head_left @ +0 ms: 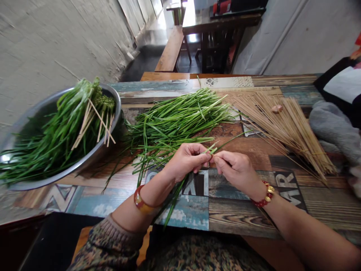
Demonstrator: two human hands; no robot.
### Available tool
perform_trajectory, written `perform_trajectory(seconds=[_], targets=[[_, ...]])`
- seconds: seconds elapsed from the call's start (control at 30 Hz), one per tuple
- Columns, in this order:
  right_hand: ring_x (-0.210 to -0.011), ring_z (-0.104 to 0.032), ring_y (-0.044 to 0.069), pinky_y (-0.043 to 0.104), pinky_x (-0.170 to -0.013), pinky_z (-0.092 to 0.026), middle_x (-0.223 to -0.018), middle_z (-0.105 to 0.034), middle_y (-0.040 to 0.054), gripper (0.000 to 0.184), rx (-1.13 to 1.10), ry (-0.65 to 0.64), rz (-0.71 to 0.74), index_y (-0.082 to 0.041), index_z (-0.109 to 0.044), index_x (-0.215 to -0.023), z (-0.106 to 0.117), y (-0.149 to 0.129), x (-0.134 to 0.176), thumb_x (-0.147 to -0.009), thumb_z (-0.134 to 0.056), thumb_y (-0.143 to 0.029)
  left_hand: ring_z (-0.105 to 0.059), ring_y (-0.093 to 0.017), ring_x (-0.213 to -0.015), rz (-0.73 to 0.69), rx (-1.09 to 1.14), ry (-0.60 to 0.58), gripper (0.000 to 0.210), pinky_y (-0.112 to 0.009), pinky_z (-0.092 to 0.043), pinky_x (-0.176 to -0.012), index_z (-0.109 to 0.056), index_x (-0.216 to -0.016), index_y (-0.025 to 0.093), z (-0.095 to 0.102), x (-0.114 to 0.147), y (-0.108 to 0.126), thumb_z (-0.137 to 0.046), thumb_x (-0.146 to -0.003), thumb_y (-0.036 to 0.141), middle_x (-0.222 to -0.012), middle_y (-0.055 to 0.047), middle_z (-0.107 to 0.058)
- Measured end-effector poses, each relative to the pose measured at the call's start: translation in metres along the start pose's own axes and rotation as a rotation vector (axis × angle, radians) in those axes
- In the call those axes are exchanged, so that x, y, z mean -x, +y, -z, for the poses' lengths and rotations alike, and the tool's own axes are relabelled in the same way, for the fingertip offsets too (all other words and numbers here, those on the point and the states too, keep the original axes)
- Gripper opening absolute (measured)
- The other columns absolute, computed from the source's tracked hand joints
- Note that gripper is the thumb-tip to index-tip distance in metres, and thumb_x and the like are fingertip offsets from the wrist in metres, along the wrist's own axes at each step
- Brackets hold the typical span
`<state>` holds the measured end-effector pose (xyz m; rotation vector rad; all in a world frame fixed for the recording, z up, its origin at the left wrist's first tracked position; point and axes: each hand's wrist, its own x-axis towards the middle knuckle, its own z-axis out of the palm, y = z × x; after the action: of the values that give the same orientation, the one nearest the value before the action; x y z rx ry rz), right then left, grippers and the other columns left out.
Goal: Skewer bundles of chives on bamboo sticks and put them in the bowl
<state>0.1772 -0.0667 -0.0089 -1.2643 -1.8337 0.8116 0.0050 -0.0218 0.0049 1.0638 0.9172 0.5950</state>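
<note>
My left hand [189, 160] is closed, pinching a few green chive stalks [213, 149] near their pale cut ends; their leaves trail below the palm toward the table's front edge. Touching it at the fingertips, my right hand [235, 169] is closed in a pinch. A thin bamboo skewer [269, 218] runs back under the right wrist, apparently from that pinch; its tip is hidden between the fingers. Just beyond both hands lies a loose heap of chives [183, 113], with a smaller bunch of chives [169, 150] beside my left hand.
At the left stands a metal basin [117, 103] holding chives threaded on skewers. Many bamboo skewers [299, 135] lie fanned out at the right, a small brownish lump [276, 108] on them. Grey cloth [329, 124] borders them. A bench [170, 49] stands beyond the patterned table [237, 214].
</note>
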Motion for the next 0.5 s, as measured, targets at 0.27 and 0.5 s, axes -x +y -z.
perform_trajectory(seconds=[0.27,0.5], targets=[[-0.039,-0.046,0.007,0.020,-0.041,-0.034,-0.055,-0.057,-0.0024,0.028,-0.225,-0.125,-0.275,-0.017,-0.063,-0.071,0.0028,0.0041,-0.0007,-0.091,-0.050,-0.032,-0.041,-0.001,-0.038,-0.021,-0.035,0.001,0.026,-0.015,-0.029,-0.037,-0.062,-0.070,0.010,0.0018,-0.0007,-0.0051,-0.071,-0.074,0.035,-0.059,0.001,-0.061],[-0.042,-0.047,0.006,0.018,-0.042,-0.037,-0.061,-0.056,-0.0030,0.021,-0.325,-0.103,-0.322,-0.016,-0.063,-0.081,0.0049,0.0052,-0.0014,-0.087,-0.055,-0.034,-0.041,-0.001,-0.037,0.008,0.038,0.022,0.025,-0.015,-0.030,-0.038,-0.062,-0.078,0.011,0.0011,-0.0007,-0.0010,-0.072,-0.072,0.033,-0.059,0.002,-0.061]])
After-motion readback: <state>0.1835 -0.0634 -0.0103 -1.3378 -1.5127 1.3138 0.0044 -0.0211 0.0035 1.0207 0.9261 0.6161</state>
